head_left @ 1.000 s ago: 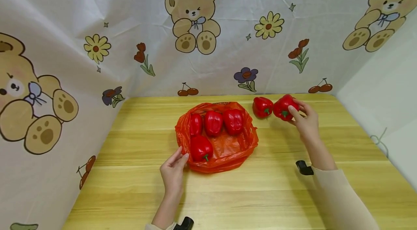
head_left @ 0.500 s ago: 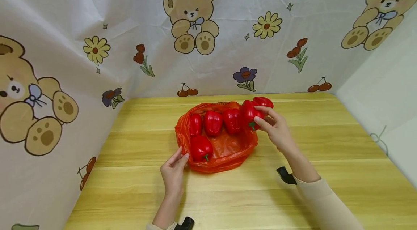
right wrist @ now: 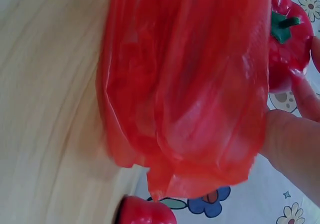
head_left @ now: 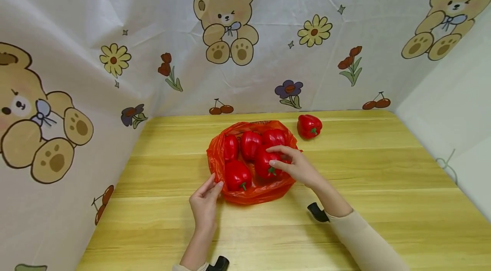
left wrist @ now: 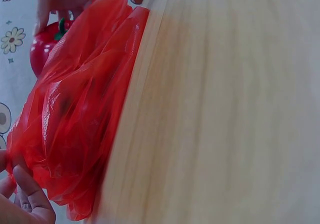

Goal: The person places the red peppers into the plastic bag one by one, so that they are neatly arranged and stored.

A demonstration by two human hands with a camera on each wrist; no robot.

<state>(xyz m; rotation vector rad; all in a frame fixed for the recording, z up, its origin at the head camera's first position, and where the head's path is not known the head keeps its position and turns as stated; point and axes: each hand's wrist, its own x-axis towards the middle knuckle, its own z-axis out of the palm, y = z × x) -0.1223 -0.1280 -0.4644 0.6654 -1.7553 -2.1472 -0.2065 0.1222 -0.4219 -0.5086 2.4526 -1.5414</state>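
Note:
An open red plastic bag (head_left: 251, 197) lies on the wooden table with several red bell peppers inside, one of them a pepper (head_left: 238, 175) at its near left. My left hand (head_left: 204, 203) pinches the bag's near-left rim between thumb and fingers; the left wrist view shows the same left hand (left wrist: 25, 199) at the film's edge. Over the bag's right part, my right hand (head_left: 295, 166) grips another red bell pepper (head_left: 264, 161), its green stem facing me. In the right wrist view this held pepper (right wrist: 292, 44) shows beside the bag wall, which hides part of it.
One more red bell pepper (head_left: 309, 126) lies on the table behind and right of the bag. A white cloth (head_left: 268, 28) printed with bears and flowers hangs behind the table (head_left: 153, 228). A black wrist mount (head_left: 317, 212) sits by my right sleeve.
My right hand has carried its bell pepper leftward from beside the loose pepper to over the bag. The left hand has stayed on the bag's rim.

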